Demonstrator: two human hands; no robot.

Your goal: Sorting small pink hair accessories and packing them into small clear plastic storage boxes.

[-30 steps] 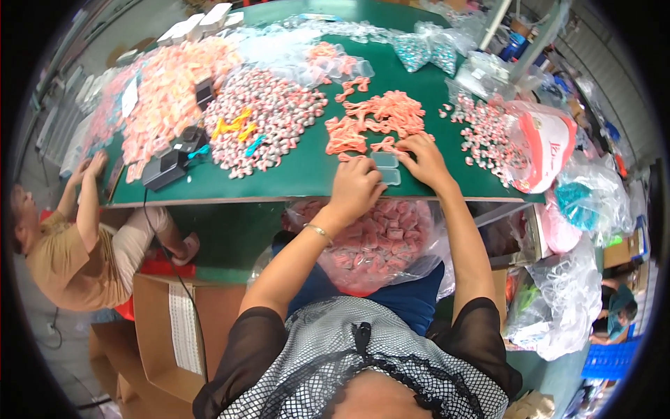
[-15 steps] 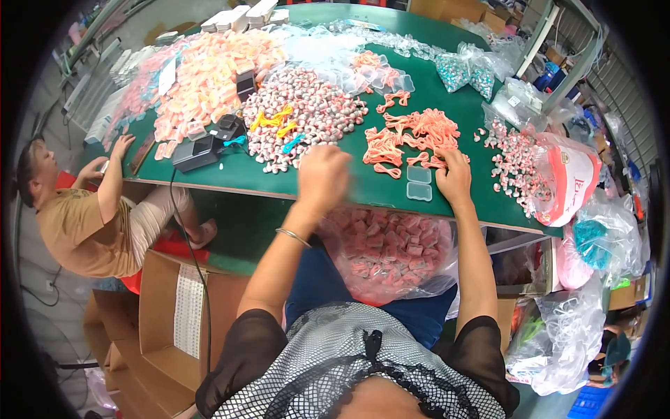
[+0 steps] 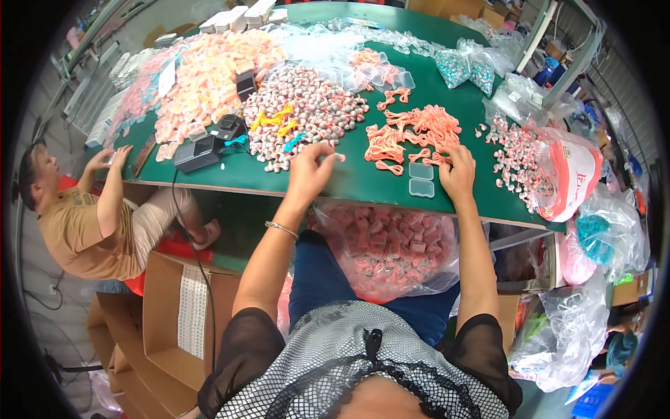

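Observation:
My left hand (image 3: 312, 170) is above the table's near edge, closed in a pinch. A small pink-and-grey curved piece (image 3: 340, 158) shows at its fingertips. Just beyond lies a big heap of such pieces (image 3: 307, 105), with yellow and blue cord bundles on top. My right hand (image 3: 457, 173) rests on the table, its bent fingers closed at the end of a small orange cord bundle (image 3: 437, 160); the fingertips are partly hidden. Beside it, a clear plastic box (image 3: 421, 188) lies open and flat. Behind these sits a pile of orange cord bundles (image 3: 433, 126).
Left are a black device (image 3: 197, 153) with a cable and a heap of orange cases (image 3: 216, 70). Pink-and-grey pieces spill from a red-and-white bag (image 3: 574, 174) at right. A plastic bag of pink boxes (image 3: 391, 248) sits below the edge. A co-worker (image 3: 91, 223) sits left.
My left hand has drawn back from the heap toward me and slightly left; a small pink-and-grey piece now shows at its fingertips. The right hand stays by the orange cords.

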